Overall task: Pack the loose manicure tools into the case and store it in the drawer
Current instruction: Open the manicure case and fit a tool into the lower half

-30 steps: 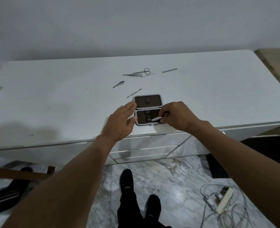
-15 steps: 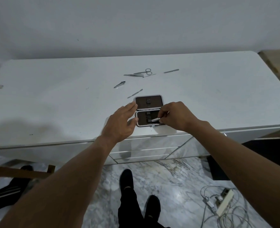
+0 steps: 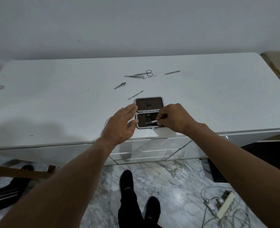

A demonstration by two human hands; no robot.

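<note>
At the near edge of the white dresser top (image 3: 53, 104) lies the rounded, brown-lined case (image 3: 152, 102), open flat. Left hand (image 3: 121, 124), fingers straight, touches its nine-o'clock side; right hand (image 3: 173, 119) pinches a slim metal tool (image 3: 152, 123) inside. Scissors (image 3: 148, 73) lie at twelve o'clock.

Dresser top (image 3: 53, 104) looked white, smooth, semi-gloss, with few scuffs. Drawer fronts (image 3: 144, 145) were glossy, mirror-like. Case (image 3: 157, 103) had dark brown matt lining and pale smooth rim. Scissors (image 3: 148, 72), nail clipper (image 3: 120, 86), file (image 3: 172, 72) and small tool (image 3: 153, 123) pinched by right hand (image 3: 173, 119) shone as bare metal. Floor (image 3: 177, 178) looked like polished veined marble. Wall (image 3: 136, 22) was matt. Power strip (image 3: 224, 204) looked like white plastic.
</note>
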